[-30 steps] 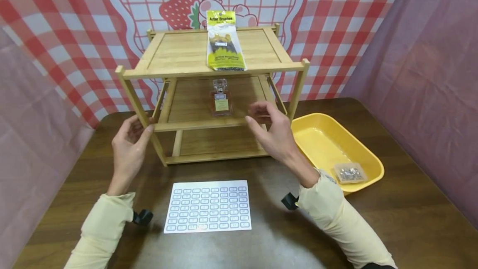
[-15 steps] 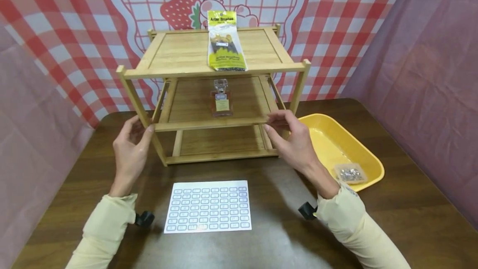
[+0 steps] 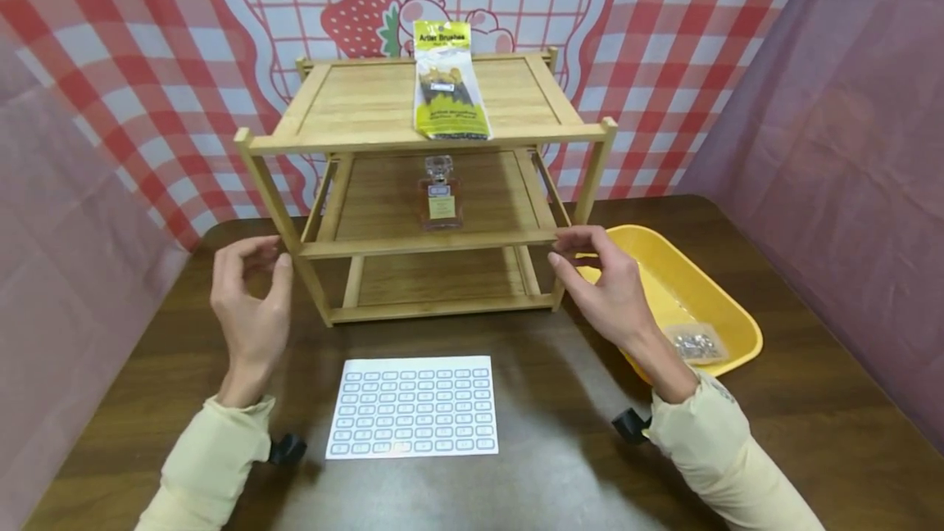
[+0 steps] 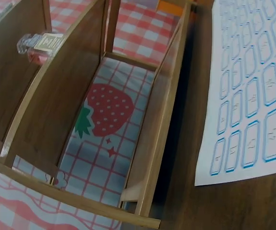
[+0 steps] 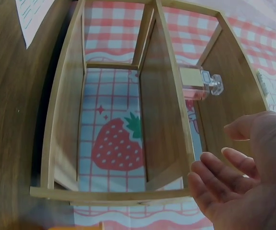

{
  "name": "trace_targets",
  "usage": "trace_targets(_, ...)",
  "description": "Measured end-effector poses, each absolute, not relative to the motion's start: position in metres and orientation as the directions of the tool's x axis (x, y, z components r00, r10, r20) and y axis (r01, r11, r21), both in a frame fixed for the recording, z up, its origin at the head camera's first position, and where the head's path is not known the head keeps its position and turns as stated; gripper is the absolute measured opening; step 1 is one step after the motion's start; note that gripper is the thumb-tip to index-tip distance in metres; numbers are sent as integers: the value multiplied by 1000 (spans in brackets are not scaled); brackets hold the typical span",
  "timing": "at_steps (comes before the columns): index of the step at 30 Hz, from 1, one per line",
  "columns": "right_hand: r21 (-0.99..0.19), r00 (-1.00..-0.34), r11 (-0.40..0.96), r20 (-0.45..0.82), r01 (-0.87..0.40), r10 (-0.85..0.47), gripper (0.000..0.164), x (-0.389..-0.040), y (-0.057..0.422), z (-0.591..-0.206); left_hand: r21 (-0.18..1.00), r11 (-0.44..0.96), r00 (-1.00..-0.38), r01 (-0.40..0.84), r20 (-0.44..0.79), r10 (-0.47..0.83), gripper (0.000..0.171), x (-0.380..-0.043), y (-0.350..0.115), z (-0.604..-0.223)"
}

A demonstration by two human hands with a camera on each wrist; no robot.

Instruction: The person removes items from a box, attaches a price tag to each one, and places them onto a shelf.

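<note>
A three-tier wooden shelf [image 3: 428, 247] stands on the table. On its middle tier is a perfume bottle [image 3: 441, 197] with pink liquid and a small label. A packet of artist brushes [image 3: 450, 93] lies on the top tier. My left hand [image 3: 253, 301] is beside the shelf's left front post, fingers loosely bent with nothing between them. My right hand [image 3: 608, 285] is at the right end of the middle tier's front rail, fingers parted from the thumb. In the right wrist view the right hand [image 5: 243, 172] holds nothing.
A sheet of labels [image 3: 413, 408] lies flat in front of the shelf. To the right stands a yellow tray [image 3: 741, 326], partly behind my right arm, with a clear box of small metallic pieces [image 3: 696, 343] in it. A checked strawberry cloth [image 3: 664, 64] hangs behind.
My right hand has moved right, from in front of the middle tier to its right end. My left hand has drawn slightly away from the left post. The bottle and packet stay put.
</note>
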State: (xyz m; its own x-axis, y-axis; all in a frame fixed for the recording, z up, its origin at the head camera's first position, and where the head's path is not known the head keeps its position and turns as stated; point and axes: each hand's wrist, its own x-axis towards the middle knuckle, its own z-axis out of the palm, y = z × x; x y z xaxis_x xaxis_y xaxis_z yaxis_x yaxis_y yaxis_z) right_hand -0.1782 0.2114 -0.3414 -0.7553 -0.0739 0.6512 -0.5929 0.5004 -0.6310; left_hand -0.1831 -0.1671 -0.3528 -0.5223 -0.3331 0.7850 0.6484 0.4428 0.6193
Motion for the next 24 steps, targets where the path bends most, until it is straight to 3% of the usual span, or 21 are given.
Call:
trace_targets(3,-632,-764,513,641,-580,-74,23,-176,216,-342,598,452,-522,662,801,-293,19,-181,-166,-356)
trace_targets(12,-662,-808,541,587,-519,-56,23,-169,231,-347,603,368,-608,708,785,-115,22,-186,-156,-379)
trace_targets(24,-627,-829,618,555,-474,-72,24,-162,262,-354,632,318,-674,707,738,33,23,-179,-131,-395)
